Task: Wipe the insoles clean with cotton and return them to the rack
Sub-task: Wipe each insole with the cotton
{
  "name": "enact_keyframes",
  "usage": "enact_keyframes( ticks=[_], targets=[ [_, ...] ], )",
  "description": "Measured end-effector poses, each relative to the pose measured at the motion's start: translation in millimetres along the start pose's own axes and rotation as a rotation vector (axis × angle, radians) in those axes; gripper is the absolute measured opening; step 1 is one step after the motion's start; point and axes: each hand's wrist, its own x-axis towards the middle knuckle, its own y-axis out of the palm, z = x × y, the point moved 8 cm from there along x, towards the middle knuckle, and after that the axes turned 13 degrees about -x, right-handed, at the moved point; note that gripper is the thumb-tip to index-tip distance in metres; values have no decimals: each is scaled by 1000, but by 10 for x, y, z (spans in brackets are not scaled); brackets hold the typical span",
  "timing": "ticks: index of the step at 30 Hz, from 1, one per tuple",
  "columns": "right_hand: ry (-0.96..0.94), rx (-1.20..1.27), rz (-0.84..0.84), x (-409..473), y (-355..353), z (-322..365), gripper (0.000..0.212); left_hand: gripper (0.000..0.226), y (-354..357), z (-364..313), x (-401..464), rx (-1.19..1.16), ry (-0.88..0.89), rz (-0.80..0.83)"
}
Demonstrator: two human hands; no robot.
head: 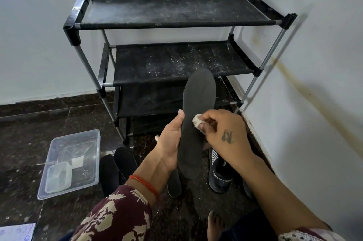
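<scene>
Two hands at work over the floor. Left hand [170, 143] grasps a dark insole [196, 121] along its left edge, thumb up the side, heel end low near the wrist, toe end raised away from the person. Right hand [222, 132] pinches a small wad of cotton [197, 120] between fingertips and presses it onto the insole's face, just right of the left thumb. Black rack [176, 23] stands beyond both hands, its fabric shelves dusty with white specks. Below the left hand, more dark insoles [121, 162] lie on the floor; left of that wrist sits a clear plastic tub [78, 138] holding a smaller container [58, 178]. Under the right forearm, a dark shoe [220, 174] with white lettering.
</scene>
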Motion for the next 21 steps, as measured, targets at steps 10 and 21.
enact_keyframes(
  ticks=[10,21],
  targets=[
    [-405,258,432,-224,105,412,22,68,-59,-85,-31,-35,-21,-16],
    [-243,52,20,-78,-75,154,20,62,-59,-82,3,-50,-2,-17]
  ],
)
